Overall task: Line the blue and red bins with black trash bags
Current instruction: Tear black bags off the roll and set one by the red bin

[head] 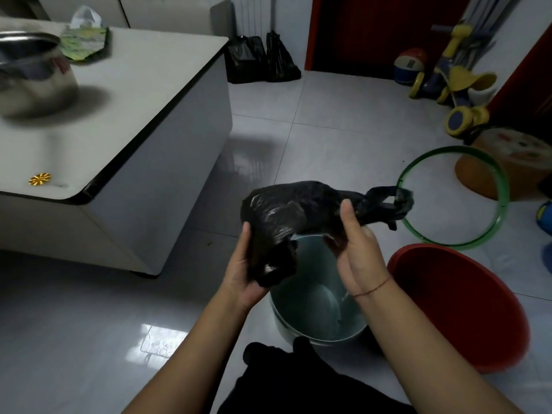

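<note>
A crumpled black trash bag hangs between both hands above the pale blue bin, which stands on the floor with nothing inside it. My left hand grips the bag's bunched lower end. My right hand pinches the bag near its looped handles, which stick out to the right. The red bin stands on the floor just right of the blue one, also bare inside.
A white low table with a metal pot fills the left. Two filled black bags lean on the far wall. A green hoop, an orange stool and a child's tricycle crowd the right. Dark cloth lies at the bottom.
</note>
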A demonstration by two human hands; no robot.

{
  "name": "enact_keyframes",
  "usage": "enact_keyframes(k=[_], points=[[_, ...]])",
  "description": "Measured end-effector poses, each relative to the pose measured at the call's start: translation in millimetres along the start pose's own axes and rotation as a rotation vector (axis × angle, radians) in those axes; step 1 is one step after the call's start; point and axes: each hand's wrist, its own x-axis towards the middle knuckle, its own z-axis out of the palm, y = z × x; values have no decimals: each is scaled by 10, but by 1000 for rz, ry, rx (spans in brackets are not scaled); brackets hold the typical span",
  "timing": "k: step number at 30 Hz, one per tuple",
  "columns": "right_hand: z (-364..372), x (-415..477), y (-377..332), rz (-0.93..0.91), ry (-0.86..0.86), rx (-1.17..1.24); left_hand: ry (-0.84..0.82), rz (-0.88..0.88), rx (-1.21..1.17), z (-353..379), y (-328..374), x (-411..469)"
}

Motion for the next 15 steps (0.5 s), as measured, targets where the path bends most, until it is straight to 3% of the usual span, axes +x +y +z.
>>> enact_keyframes(k=[3,7,12,15], points=[[148,-153,149,37,-106,-154,115,15,246,99,-75,56],[274,-236,349,-47,34,-349,214,62,399,132,-167,86],[235,-182,331,-77,152,-301,-9,-16,32,154,-144,-2],[188,-174,277,-111,197,-339,-76,34,-110,103,-142,-32]])
